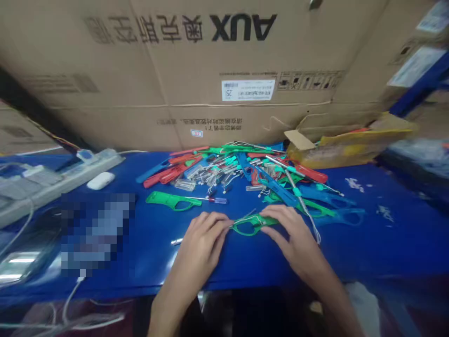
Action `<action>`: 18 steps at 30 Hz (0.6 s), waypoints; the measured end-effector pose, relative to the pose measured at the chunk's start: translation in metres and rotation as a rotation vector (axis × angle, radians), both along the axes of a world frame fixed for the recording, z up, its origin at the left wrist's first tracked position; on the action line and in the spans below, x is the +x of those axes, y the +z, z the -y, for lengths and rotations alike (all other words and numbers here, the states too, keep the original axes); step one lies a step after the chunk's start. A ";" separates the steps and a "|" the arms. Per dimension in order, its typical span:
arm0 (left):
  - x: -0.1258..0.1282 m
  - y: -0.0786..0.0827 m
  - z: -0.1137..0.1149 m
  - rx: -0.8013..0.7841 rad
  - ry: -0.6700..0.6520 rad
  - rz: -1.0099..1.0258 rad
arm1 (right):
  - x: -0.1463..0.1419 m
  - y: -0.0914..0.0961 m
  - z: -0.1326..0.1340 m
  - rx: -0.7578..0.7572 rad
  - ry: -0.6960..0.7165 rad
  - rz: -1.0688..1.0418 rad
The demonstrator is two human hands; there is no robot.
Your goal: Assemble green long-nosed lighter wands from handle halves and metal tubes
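Note:
A green lighter shell (247, 227) with an oval trigger opening lies between my two hands, with thin white wires along it. My left hand (207, 236) pinches its left end, where the fingers cover part of it. My right hand (289, 229) grips the wider right end between thumb and fingers. Just left of my left hand a short metal tube (177, 241) lies on the blue table. Beyond the hands are another green shell (168, 200) and a small screwdriver (218, 200) with a dark, partly clear handle.
A pile of red, blue and green lighter parts (224, 168) spreads across the table's back. Behind it stands a large cardboard box (140, 93). A small taped carton (336, 147) is at right. Left are a power strip (94, 161), a white case (101, 180) and a charging cable (72, 295).

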State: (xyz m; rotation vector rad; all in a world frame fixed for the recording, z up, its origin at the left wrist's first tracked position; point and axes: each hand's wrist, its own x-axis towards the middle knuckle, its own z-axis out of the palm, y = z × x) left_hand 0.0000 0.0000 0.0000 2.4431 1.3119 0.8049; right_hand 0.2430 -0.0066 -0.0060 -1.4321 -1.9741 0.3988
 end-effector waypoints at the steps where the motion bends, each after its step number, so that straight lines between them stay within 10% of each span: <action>1: 0.000 0.000 0.000 0.001 0.002 -0.002 | 0.001 -0.001 0.000 0.001 0.005 -0.004; 18: 0.013 0.016 0.003 0.091 -0.036 -0.073 | -0.002 -0.002 -0.003 0.062 0.061 -0.031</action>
